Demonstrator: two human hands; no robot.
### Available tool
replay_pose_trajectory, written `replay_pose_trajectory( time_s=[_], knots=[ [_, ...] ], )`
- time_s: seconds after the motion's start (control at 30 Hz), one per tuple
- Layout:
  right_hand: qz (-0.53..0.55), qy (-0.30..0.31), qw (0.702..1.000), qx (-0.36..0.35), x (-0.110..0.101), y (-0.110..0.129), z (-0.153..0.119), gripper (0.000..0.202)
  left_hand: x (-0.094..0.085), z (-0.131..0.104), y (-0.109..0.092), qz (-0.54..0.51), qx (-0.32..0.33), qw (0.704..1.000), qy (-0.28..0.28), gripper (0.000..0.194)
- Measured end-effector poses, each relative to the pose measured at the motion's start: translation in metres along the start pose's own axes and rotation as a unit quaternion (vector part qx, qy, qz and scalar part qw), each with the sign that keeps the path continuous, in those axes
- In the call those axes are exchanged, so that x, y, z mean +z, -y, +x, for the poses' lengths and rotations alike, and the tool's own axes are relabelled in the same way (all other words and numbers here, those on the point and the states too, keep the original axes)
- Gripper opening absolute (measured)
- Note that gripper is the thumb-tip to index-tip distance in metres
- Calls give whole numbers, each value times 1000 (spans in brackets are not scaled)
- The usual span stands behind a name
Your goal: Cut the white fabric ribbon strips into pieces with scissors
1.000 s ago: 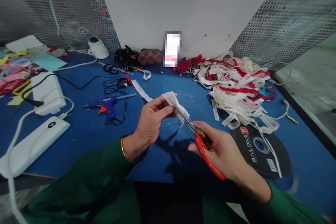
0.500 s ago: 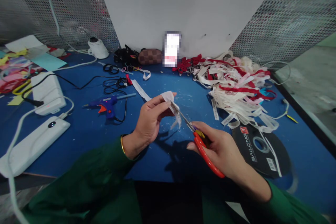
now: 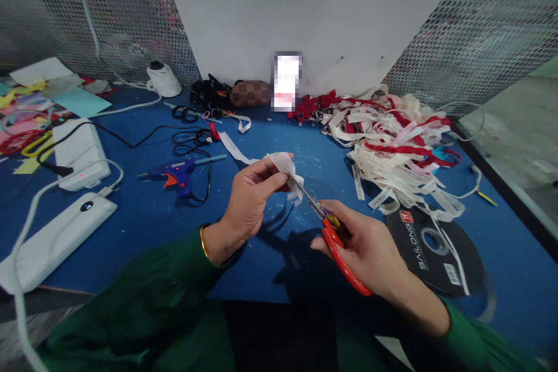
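Observation:
Pinched between the thumb and fingers of my left hand is a white ribbon, whose tail runs back left to a small red piece on the table. My right hand is closed round the red-handled scissors. The scissor blades point up and left, with their tips at the ribbon beside my left thumb. A crumpled, folded end of the ribbon hangs around the blades. Whether the blades are fully closed is hard to tell.
Left of my hands lie a blue glue gun, a white power bank and a power strip. A phone leans at the back. Rightward are a heap of ribbons and a black spool.
The scissor tips and the ribbon's hanging end have shifted slightly; the end now bunches higher, nearer the blades. The ribbon's tail sags more. Both hands have kept their grips.

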State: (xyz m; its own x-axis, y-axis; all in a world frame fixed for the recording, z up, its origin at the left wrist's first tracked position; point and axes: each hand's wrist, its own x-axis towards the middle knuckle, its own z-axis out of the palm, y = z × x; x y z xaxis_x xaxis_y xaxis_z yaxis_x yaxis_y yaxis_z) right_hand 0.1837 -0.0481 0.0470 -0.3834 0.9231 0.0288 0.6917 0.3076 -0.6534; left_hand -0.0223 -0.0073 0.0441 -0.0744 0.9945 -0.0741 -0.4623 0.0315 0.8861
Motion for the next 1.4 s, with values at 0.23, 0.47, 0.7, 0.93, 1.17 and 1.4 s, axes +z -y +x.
replay_pose_trajectory(
  time_s=[0.23, 0.47, 0.7, 0.93, 1.17, 1.4],
  knots=[
    [17, 20, 1000, 14, -1, 1, 0, 50, 0, -3, 2, -5, -5, 1000, 9, 33],
    [27, 23, 999, -1, -1, 0, -1, 49, 0, -3, 1, -13, -10, 1000, 12, 35],
    [17, 7, 1000, -20, -2, 0, -2, 47, -1, -2, -1, -11, -7, 1000, 17, 37],
    [20, -4, 999, -32, -1, -1, -2, 45, -4, 2, -4, -38, -16, 999, 9, 24],
    [7, -17, 999, -30, 0, -2, -1, 48, -2, 3, -6, -12, 6, 1000, -13, 25],
    [-5, -11, 1000, -15, -1, 1, -1, 51, -1, -1, 0, 1, 10, 1000, 11, 27]
  ],
)
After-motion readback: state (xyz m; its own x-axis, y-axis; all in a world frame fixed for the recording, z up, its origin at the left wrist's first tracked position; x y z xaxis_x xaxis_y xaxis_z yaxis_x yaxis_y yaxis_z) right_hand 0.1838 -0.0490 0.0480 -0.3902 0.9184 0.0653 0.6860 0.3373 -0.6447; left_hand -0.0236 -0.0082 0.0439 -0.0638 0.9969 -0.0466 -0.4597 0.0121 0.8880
